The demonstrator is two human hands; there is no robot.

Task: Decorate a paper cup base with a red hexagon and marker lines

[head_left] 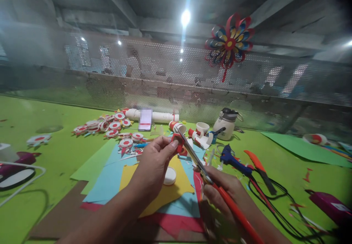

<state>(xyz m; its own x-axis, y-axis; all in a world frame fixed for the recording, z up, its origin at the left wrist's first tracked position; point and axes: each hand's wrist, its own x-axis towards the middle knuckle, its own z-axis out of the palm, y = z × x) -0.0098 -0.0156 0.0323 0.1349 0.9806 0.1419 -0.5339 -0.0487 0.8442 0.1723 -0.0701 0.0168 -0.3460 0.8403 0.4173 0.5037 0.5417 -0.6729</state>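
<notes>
The grip of the left hand (154, 163) is closed: a small red paper piece (179, 145) is pinched between thumb and fingertips and held in the air above the middle of the counter (55, 152), over a spread of coloured paper sheets (165, 192). The grip of the right hand (222, 190) is closed as well, wrapped around the orange-red handles of a pair of scissors (196, 159), whose blades are slanted up and left until their tips meet the red piece.

The red piece is judged to be very light and thin, easily creased or torn, and likely to flutter or twist if it is held far from the cut. It is best taken by its edge, close beside the blades, with a light pinch. Whether it is folded or layered cannot be told. The scissors are judged stiff and firm in the hand, sharp at the tips, and are properly held by the handles only.

Under the left hand a white round disc (169, 176) lies on the yellow sheet. Toward the right edge a blue glue gun (233, 160) with its black cable is seen. Near the far edge red-and-white rosettes (110, 124), a white tube (159, 116) and a white jug (227, 123) are gathered, and a paper pinwheel (230, 44) is hung on the mesh behind.
</notes>
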